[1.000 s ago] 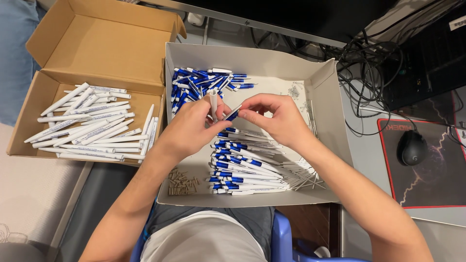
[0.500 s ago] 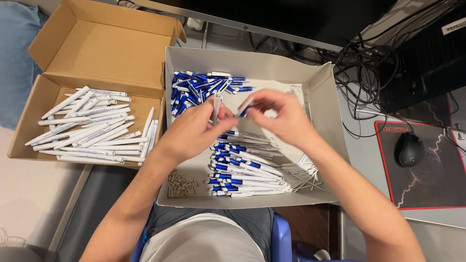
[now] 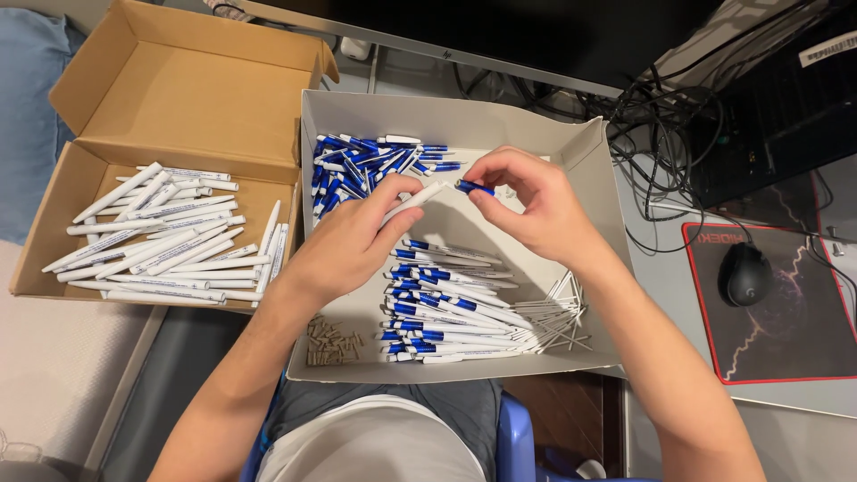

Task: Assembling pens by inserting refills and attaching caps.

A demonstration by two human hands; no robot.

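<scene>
Both hands are up over the middle of the shallow grey cardboard tray (image 3: 589, 152): the left hand (image 3: 353, 241) pinches a slim white plastic pen barrel (image 3: 418, 200) between thumb and fingers, its free end angled up toward the right, while the right hand (image 3: 531, 205) pinches a small blue pen end piece (image 3: 474, 187) at its fingertips. The blue piece sits just beside the barrel's tip; whether the two touch cannot be told. Under the hands, in the tray's near half, lies a stack of assembled white-and-blue pens (image 3: 446, 308), with a bundle of thin white refill tubes (image 3: 558, 317) at its right edge. A loose pile of blue pen parts (image 3: 366, 165) fills the tray's far left corner, and a small heap of tan metal springs (image 3: 332, 342) sits in the near left corner. Left of the tray, an open brown cardboard box (image 3: 178, 98) holds many white pen barrels (image 3: 165, 236). Off to the right on the surface, a black computer mouse (image 3: 745, 273) rests on a black mouse pad with red edging (image 3: 803, 339).
</scene>
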